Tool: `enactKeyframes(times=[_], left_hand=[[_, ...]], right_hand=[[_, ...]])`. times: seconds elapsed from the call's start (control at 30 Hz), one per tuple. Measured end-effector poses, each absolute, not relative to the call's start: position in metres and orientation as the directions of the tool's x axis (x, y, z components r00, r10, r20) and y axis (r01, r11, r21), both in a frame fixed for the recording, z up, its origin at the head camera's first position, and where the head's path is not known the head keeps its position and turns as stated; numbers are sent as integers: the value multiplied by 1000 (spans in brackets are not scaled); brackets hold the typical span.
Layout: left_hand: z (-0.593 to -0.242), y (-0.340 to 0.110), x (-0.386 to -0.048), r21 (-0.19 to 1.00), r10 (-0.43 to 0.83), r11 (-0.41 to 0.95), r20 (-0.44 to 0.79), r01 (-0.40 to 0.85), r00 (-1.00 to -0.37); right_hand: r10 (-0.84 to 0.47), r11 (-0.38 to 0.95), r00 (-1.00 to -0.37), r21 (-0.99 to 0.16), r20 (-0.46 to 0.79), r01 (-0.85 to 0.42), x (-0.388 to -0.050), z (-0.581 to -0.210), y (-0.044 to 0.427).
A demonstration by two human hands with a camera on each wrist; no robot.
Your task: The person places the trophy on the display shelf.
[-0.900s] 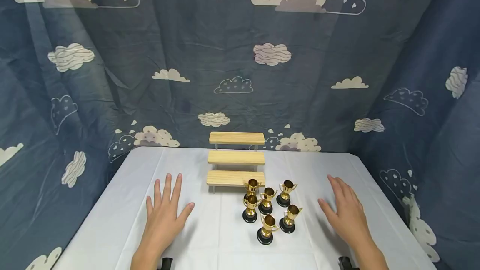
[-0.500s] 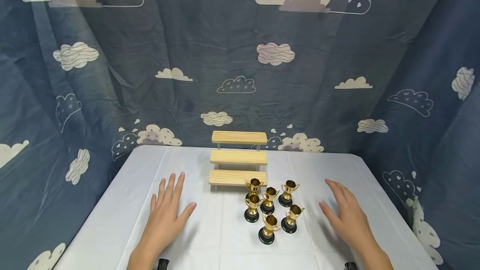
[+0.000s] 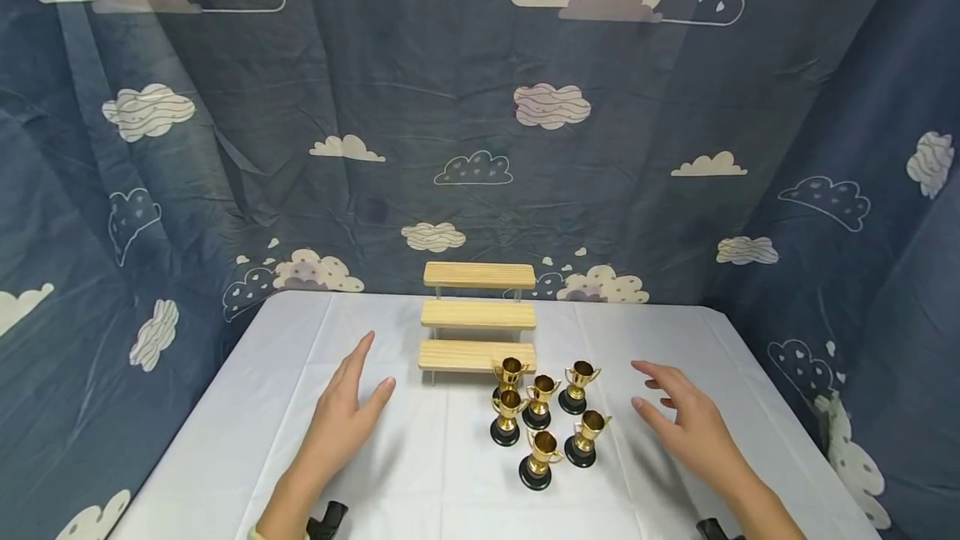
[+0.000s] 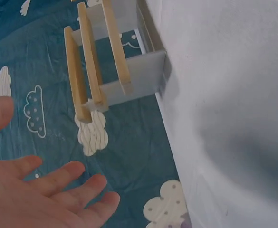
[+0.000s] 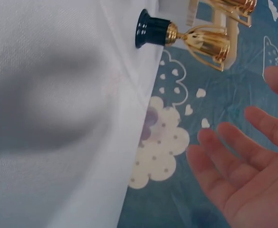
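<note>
Several small gold trophy cups on black bases stand upright in a cluster on the white table, among them a front trophy [image 3: 540,458] and a right-hand trophy [image 3: 587,437]. Behind them is a three-step wooden shelf [image 3: 478,315]. My left hand [image 3: 339,423] hovers left of the shelf and trophies, palm turned inward, holding nothing. My right hand [image 3: 688,423] hovers to the right of the trophies, its fingers relaxed and slightly bent, touching nothing. In the right wrist view, a trophy [image 5: 207,42] stands beyond that hand's fingers.
White cloth covers the table [image 3: 375,498]. A dark blue curtain with cloud prints [image 3: 420,48] hangs behind and along both sides. Both wrists carry a black strap-like device, such as the left one [image 3: 327,519].
Both hands have rolled from palm-down toward palm-inward. The right hand has shifted slightly left and its fingers bend more. Trophies and shelf stay put; the view shifted a little.
</note>
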State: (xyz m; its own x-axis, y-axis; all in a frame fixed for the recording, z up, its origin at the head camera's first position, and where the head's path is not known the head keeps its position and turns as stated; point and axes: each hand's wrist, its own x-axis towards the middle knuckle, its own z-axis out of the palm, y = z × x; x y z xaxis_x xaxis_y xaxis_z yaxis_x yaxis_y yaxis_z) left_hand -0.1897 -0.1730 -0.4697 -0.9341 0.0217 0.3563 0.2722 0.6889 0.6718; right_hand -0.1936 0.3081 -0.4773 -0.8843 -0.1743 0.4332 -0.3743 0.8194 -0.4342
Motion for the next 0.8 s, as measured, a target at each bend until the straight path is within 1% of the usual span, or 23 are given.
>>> enactKeyframes(times=[0.13, 0.27, 0.5, 0.63, 0.8], left_hand=[[-472, -171, -197, 722, 9, 642, 330, 258, -944], [-472, -169, -207, 794, -1, 565, 272, 224, -962], [-474, -164, -231, 916, -53, 379, 161, 129, -986], [-480, -161, -243, 957, -88, 281, 98, 70, -991], [-487, -158, -251, 992, -92, 128, 9, -3, -996]], right_hand=[[-178, 796, -902, -481, 394, -368, -191, -471, 306], [-177, 780, -916, -516, 361, -354, -190, -466, 304], [-174, 739, -926, -577, 336, -348, -190, -462, 297], [-185, 721, -924, -593, 336, -360, -188, -463, 292], [-205, 692, -919, -615, 335, -379, -186, -463, 287]])
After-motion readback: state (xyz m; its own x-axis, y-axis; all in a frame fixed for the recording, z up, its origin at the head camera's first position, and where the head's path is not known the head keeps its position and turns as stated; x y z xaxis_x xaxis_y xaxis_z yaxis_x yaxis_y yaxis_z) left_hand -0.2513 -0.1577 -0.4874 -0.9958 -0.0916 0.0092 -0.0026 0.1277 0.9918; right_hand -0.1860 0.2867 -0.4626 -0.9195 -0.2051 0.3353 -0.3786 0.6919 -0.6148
